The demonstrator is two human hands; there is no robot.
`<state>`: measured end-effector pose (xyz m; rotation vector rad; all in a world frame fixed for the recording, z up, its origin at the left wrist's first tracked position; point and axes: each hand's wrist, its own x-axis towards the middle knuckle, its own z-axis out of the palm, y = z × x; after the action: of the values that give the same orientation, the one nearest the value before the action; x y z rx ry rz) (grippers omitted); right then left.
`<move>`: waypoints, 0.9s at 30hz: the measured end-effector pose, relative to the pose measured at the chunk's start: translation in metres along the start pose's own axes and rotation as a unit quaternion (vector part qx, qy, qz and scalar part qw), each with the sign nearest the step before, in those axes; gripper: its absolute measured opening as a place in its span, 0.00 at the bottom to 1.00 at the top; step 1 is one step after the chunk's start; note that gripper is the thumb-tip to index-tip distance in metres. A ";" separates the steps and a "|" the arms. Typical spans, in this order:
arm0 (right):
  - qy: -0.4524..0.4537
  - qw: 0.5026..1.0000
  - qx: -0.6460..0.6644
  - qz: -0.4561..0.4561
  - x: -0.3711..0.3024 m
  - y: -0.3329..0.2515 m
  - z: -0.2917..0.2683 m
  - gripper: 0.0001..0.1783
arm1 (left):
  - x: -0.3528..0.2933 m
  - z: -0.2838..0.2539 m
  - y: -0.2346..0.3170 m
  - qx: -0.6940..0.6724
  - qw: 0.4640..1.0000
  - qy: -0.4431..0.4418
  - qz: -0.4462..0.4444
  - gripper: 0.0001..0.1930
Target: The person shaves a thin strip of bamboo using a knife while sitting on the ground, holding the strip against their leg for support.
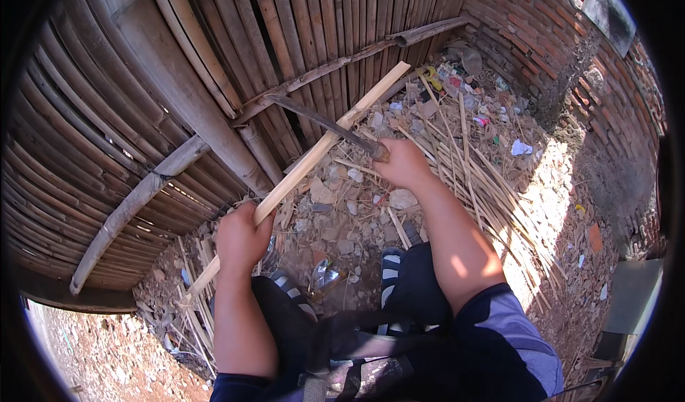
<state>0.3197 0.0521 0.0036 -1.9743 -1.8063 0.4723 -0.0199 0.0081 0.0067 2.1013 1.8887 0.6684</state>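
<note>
A long, pale split-bamboo strip (303, 166) slants from lower left to upper right in front of me. My left hand (241, 239) is closed round its lower part. My right hand (403, 163) grips the handle of a machete (314, 116), whose dark, narrow blade points up and left. That blade crosses the strip in its upper half; whether it bites into the bamboo I cannot tell. Past my left hand, the strip's lower end reaches down towards other thin bamboo pieces (194, 316) on the ground.
A bamboo-pole wall (342, 27) with a horizontal rail rises close on the left and ahead. To the right lies a pile of thin bamboo strips (492, 195) before a brick wall (528, 31). Stones and litter cover the ground; a shiny wrapper (325, 275) lies between my feet.
</note>
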 end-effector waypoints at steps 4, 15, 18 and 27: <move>0.016 0.998 -0.036 -0.058 -0.011 -0.011 0.004 0.17 | -0.003 0.009 0.003 -0.019 1.000 0.006 -0.004 0.19; -0.001 0.999 -0.044 -0.022 0.007 0.032 0.008 0.18 | -0.002 0.006 0.009 0.036 0.999 -0.014 0.010 0.19; 0.021 1.000 -0.018 0.002 0.007 0.026 0.011 0.20 | -0.002 0.007 0.005 0.042 0.999 -0.021 0.001 0.19; -0.031 0.982 -0.089 -0.166 -0.023 -0.051 0.024 0.13 | -0.004 0.009 0.001 -0.020 1.000 0.016 -0.017 0.19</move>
<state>0.2619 0.0348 0.0086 -1.7300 -2.2326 0.2751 -0.0143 0.0056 -0.0014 2.0400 1.9074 0.7301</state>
